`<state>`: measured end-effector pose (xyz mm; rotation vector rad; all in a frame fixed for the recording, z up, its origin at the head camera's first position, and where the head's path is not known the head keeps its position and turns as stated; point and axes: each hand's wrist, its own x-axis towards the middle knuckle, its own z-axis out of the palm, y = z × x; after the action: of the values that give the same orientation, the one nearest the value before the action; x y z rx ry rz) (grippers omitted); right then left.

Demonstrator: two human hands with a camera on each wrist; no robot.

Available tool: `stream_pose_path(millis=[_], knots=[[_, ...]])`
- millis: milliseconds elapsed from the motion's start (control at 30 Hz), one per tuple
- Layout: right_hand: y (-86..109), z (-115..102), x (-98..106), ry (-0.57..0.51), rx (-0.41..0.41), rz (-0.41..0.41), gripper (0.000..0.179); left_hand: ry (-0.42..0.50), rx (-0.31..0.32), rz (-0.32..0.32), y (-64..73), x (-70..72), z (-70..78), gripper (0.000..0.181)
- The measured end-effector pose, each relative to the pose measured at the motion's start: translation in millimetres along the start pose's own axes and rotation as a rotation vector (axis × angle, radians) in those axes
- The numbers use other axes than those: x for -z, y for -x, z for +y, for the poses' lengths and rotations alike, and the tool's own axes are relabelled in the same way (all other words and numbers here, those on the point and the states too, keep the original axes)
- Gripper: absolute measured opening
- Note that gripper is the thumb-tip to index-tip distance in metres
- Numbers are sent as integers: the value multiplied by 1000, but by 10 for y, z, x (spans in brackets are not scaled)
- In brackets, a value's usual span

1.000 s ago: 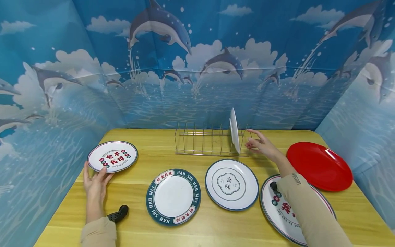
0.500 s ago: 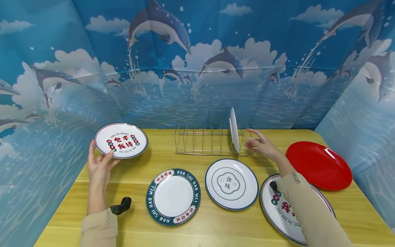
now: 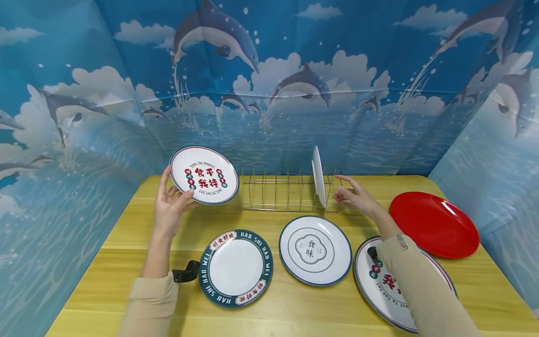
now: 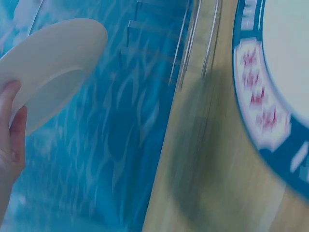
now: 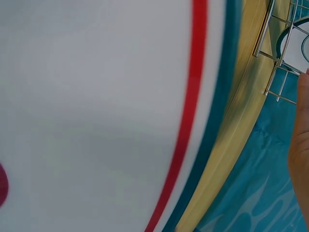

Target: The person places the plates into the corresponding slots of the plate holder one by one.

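Observation:
My left hand (image 3: 170, 210) grips the near left rim of a white plate with red lettering (image 3: 205, 175), thumb on its face. The plate is lifted and tilted, overlapping the left end of a wire dish rack (image 3: 275, 209); the left wrist view shows its pale underside (image 4: 58, 63). One white plate (image 3: 318, 175) stands upright, edge-on, near the rack's right end. Just beside that plate my right hand (image 3: 358, 199) holds the rack's right end with bent fingers. The right wrist view shows only part of this hand (image 5: 300, 154) against the wires.
On the wooden table (image 3: 109, 281) lie a green-rimmed plate (image 3: 236, 269), a blue-rimmed plate (image 3: 316, 252) and a red plate (image 3: 433, 224). A large lettered plate (image 3: 404, 290) lies partly under the right forearm. A dolphin-print cloth (image 3: 269, 121) hangs behind the table.
The left hand has lifted the lettered plate from the table's left side, carrying it up and right towards the rack. The plate tilts more towards the camera. The right hand stays put.

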<state>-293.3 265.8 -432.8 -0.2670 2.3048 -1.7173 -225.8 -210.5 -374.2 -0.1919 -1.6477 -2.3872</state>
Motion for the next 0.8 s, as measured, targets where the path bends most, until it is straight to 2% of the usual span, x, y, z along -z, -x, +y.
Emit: stream_pose_path(millis=[433,667,800], knots=[[8,4,7,-2,-6,10,56,-140,80,-228,-118,-770,-234,79],[2,15,6,-7,-7,18,57,-145,76,-326,-196,-1147,-385,79],[-8,31,8,-9,-5,15,57,-149,69,-355,-221,-1330,-435,78]])
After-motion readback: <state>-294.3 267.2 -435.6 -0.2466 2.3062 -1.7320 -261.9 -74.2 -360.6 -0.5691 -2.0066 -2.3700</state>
